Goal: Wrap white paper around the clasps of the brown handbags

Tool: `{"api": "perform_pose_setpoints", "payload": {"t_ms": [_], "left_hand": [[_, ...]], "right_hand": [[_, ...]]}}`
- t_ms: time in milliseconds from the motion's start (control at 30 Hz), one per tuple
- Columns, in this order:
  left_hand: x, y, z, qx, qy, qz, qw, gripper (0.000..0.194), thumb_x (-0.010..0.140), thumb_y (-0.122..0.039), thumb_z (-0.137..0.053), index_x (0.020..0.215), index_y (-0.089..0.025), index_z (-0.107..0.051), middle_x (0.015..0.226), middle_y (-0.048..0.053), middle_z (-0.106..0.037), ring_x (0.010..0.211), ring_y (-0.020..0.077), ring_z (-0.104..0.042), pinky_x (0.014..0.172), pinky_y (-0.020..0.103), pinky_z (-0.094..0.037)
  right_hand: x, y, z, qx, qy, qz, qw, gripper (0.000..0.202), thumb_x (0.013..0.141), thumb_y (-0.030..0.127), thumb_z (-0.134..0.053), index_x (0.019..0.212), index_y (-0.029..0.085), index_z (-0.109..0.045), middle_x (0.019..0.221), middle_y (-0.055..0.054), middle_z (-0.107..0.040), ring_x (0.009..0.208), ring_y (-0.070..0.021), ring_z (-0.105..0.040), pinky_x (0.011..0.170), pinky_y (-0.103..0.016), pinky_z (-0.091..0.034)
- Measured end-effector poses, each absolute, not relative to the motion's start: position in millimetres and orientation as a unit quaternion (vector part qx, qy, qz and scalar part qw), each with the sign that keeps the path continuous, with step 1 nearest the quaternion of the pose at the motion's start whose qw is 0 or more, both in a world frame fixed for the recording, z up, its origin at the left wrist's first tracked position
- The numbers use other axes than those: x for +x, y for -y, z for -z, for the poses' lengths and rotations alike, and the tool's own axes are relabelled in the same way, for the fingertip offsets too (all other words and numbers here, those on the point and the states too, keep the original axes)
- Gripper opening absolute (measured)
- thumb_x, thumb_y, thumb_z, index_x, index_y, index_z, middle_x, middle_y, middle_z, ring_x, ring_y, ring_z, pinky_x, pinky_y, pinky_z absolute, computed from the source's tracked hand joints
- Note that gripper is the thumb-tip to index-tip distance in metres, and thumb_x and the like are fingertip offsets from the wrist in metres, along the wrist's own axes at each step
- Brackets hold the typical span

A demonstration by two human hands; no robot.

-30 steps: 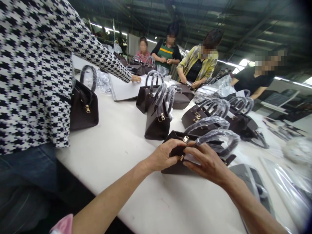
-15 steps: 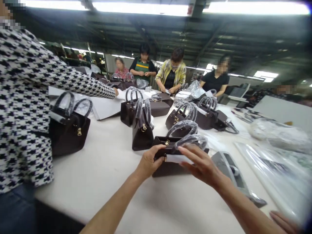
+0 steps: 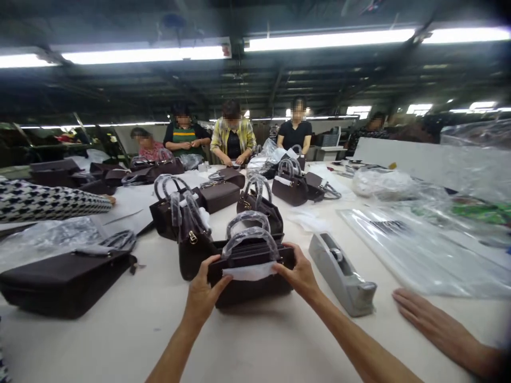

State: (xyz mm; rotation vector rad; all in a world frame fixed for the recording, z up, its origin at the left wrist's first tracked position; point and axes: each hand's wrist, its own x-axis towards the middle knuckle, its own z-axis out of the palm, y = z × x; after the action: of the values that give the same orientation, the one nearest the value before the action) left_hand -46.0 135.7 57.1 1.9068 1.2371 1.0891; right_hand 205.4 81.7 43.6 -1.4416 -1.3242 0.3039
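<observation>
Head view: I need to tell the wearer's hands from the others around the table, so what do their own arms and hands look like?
Left hand and right hand are bare: no gloves, rings or watch visible. Both forearms are bare as far as the frame shows, with no sleeve in view.

Long white worktable, dark raftered ceiling, fluorescent tube lights, dim factory hall behind

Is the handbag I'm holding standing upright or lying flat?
Upright: the handbag stands on the table, wrapped handles arching up.
</observation>
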Motion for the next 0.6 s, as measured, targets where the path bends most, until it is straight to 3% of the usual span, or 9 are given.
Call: {"api": "perform_pose_setpoints", "payload": {"t_ms": [200,400,600], "left_hand": [[-50.4,-136.6,-57.5,0.677,-0.396,-0.437,0.440,0.057,0.074,-0.041,-0.058,0.123,-0.023,-0.034,0.123,0.006,-0.049,0.113,0.0216,-0.047,0.096,0.035,-0.039],[-40.2,-134.5,-38.0,0.635,-0.434,-0.483,0.419,0.056,0.072,-0.043,-0.060,0.120,-0.024,-0.037,0.122,0.005,-0.049,0.115,0.0230,-0.044,0.101,0.040,-0.031],[-42.0,-130.2,-39.8,0.635,-0.478,-0.460,0.397,0.055,0.073,-0.049,-0.055,0.118,-0.022,-0.042,0.119,0.006,-0.051,0.116,0.0264,-0.043,0.102,0.042,-0.029]], "right_hand": [[200.0,-65.5,-35.6,-0.593,0.583,-0.114,0.544,0.102,0.059,0.043,-0.073,0.138,0.019,-0.013,0.123,-0.013,-0.050,0.109,-0.0293,-0.050,0.090,-0.045,-0.042],[196.6,-76.7,-32.7,-0.612,0.543,-0.132,0.560,0.093,0.065,0.042,-0.069,0.138,0.022,-0.015,0.102,-0.007,-0.062,0.089,-0.0261,-0.060,0.079,-0.043,-0.048],[212.2,-68.3,-18.6,-0.557,0.543,-0.177,0.603,0.094,0.066,0.055,-0.063,0.139,0.022,-0.012,0.130,-0.014,-0.042,0.114,-0.0288,-0.046,0.091,-0.045,-0.041]]}}
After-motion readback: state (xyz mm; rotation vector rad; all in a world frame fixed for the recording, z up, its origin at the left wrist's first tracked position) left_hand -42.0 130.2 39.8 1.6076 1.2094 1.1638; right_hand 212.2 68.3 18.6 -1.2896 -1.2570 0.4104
